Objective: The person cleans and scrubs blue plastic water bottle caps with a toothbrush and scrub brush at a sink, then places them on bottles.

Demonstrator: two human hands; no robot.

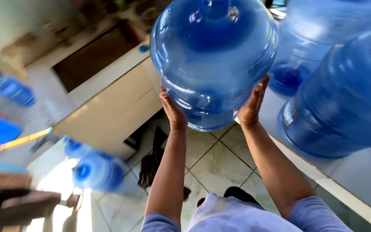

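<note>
Both hands press flat against the lower sides of a large blue water jug, one palm on each side near its base, so the grip is an open-handed clamp, not a closed fist. The left hand cups the jug's left lower edge with fingers pointing up; the right hand does the same on the opposite side, fingers spread against the plastic. The jug is lifted clear of any surface, held out in front at arm's length above the tiled floor, with its neck pointing away from the camera.

Just to the right, two more blue jugs lie on a pale tabletop: the nearest jug rests on its side, and another sits behind it, close to the held one. Down on the floor at the left lies a further blue jug, beside a cream-coloured cabinet. A dark cloth lies on the tiles below the left forearm.
</note>
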